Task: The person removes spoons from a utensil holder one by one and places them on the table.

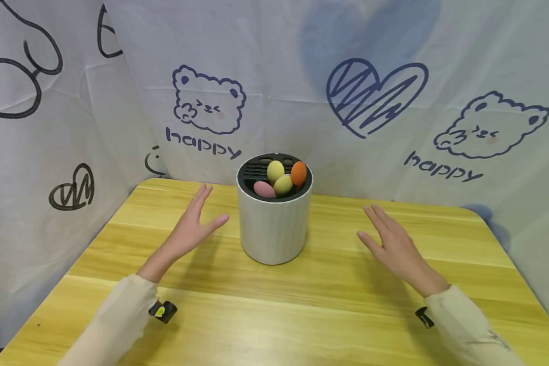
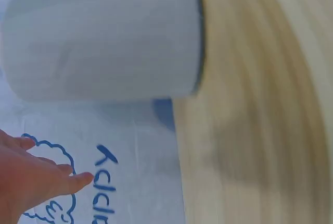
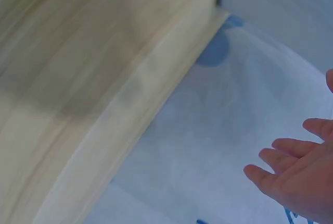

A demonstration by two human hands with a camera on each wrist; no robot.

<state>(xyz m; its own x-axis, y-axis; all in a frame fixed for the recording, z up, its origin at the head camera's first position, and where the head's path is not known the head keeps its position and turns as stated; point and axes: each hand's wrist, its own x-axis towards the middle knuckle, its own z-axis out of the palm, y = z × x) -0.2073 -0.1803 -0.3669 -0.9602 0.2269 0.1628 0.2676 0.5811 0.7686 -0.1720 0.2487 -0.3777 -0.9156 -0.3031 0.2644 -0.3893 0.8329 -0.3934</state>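
pale sleeves (image 1: 110,325) reach in from the two bottom corners, closest to the camera. behind everything hangs a light cloth (image 1: 279,122) printed with bears, hearts and the word "happy". your wooden table (image 1: 256,325) spreads out in front of it, and towards its far edge a white cylindrical container (image 1: 274,231) stands upright, between your hands and touching neither. your left hand (image 1: 191,231) is the nearer one, just beside the container, fingers extended and thumb spread wide. your right hand (image 1: 398,253) is farther off on the other side, fingers straight, thumb apart, holding nothing. a slotted black insert (image 1: 255,172) fills the container's top. dark straps (image 1: 163,311) show by both cuffs. smallest are two yellow ovals (image 1: 276,172), an orange oval (image 1: 299,173) and a pink oval (image 1: 264,189) in the insert, perhaps utensil heads, though their lower parts are hidden.
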